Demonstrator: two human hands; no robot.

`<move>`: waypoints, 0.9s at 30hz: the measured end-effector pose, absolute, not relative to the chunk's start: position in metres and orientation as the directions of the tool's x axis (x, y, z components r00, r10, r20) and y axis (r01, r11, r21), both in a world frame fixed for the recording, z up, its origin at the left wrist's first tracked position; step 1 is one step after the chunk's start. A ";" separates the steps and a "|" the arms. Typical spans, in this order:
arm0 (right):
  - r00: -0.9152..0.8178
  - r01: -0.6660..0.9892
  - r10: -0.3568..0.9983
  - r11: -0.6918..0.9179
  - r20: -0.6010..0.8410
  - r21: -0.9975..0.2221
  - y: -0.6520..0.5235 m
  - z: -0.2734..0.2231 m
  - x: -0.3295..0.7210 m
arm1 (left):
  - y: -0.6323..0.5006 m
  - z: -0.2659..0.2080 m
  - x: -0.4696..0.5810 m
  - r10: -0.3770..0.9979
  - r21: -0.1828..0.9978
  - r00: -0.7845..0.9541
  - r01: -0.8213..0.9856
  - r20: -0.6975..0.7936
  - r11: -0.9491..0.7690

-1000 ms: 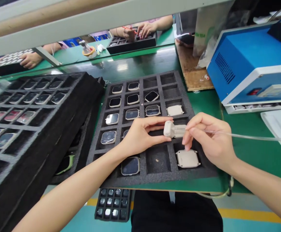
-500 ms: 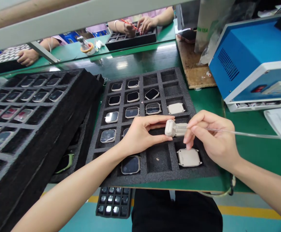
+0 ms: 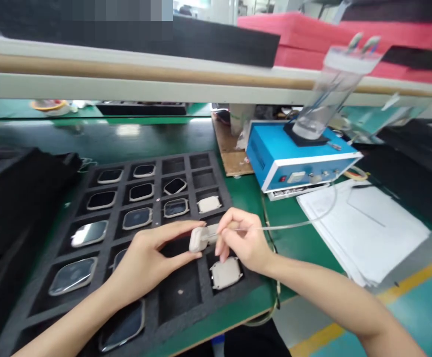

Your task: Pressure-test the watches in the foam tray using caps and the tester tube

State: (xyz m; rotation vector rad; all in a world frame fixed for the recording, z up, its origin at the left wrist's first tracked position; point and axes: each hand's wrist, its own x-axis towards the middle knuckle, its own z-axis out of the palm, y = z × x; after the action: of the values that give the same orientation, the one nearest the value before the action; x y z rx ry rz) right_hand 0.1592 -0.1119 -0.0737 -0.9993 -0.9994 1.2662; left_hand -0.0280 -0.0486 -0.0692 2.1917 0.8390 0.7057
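Observation:
My left hand (image 3: 141, 263) pinches a small beige watch case (image 3: 198, 241) between thumb and fingers, tilted on its edge above the foam tray. My right hand (image 3: 243, 241) is closed round the end of a thin clear tube (image 3: 290, 225), with its tip at the watch case; the fingers hide the tip's details. Under both hands lies the black foam tray (image 3: 181, 325). Several watches with dark screens (image 3: 137, 218) sit in its compartments. Two beige watch cases lie there back up, one beyond my right hand (image 3: 208, 204) and one just below it (image 3: 226, 272).
Right of the tray stands a blue machine (image 3: 275, 148) with a clear cylinder (image 3: 320, 94) on top. White papers (image 3: 364, 228) lie in front of it. Black foam trays (image 3: 11, 213) are stacked at left. A shelf beam (image 3: 127, 91) crosses overhead, with pink foam blocks (image 3: 308, 37) above.
The view has swung up and to the right, bringing the whole blue machine and the papers into sight. Both hands keep nearly the same pose at the watch case.

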 end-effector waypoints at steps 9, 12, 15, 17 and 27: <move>0.028 -0.289 0.999 0.046 0.039 -0.956 -0.112 -0.075 0.157 | -0.046 -0.073 -0.029 0.631 0.604 0.684 0.341 0.366 -0.720; 0.020 -0.295 0.999 0.050 0.046 -0.954 -0.111 -0.076 0.157 | -0.046 -0.074 -0.029 0.631 0.598 0.680 0.344 0.373 -0.724; 0.023 -0.291 0.998 0.055 0.050 -0.955 -0.110 -0.077 0.158 | -0.046 -0.074 -0.030 0.633 0.602 0.677 0.342 0.375 -0.722; 0.026 -0.290 0.998 0.058 0.052 -0.955 -0.110 -0.077 0.158 | -0.046 -0.074 -0.030 0.634 0.604 0.675 0.339 0.378 -0.721; 0.022 -0.282 0.998 0.056 0.052 -0.958 -0.111 -0.078 0.156 | -0.047 -0.074 -0.029 0.635 0.605 0.664 0.333 0.394 -0.723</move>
State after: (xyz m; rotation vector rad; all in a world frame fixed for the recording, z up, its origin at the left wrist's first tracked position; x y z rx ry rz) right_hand 0.1563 -0.1108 -0.0784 -0.9651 -1.0113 1.2811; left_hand -0.0290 -0.0468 -0.0740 2.3901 0.7516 0.8250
